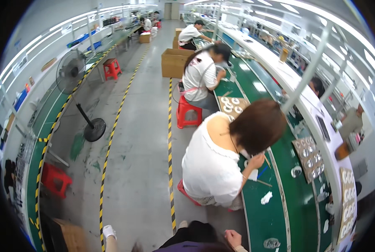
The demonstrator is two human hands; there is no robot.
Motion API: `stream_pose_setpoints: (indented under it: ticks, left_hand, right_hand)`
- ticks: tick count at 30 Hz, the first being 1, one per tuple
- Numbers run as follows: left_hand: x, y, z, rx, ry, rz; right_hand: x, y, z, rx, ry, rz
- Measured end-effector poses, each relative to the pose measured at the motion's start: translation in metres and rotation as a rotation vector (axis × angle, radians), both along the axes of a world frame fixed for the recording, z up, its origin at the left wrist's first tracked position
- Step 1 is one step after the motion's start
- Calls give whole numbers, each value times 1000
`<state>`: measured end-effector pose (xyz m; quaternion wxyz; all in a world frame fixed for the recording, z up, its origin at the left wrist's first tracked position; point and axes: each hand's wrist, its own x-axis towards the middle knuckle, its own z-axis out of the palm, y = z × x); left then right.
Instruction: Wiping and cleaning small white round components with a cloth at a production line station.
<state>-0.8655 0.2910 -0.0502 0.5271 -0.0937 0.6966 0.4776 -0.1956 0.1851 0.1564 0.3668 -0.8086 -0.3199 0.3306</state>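
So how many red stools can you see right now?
4. One by the left bench up the aisle, one at lower left near the fan, one under the seated worker ahead, one under the nearest worker, mostly hidden. Others may be hidden.

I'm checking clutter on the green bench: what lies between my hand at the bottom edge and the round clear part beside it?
In the head view, only bare green bench top shows between the right hand and the round clear part.
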Motion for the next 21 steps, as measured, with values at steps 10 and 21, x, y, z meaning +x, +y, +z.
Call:
stream_pose_setpoints:
  ticks: [10, 21]
  left_hand:
    - [116, 174, 67, 79, 467, -712]
    - [85, 484, 43, -144, 319, -1181]
  right_hand:
    - [-143, 256, -17, -124, 384, 608]
    - [-230, 563, -39, -120, 440, 641]
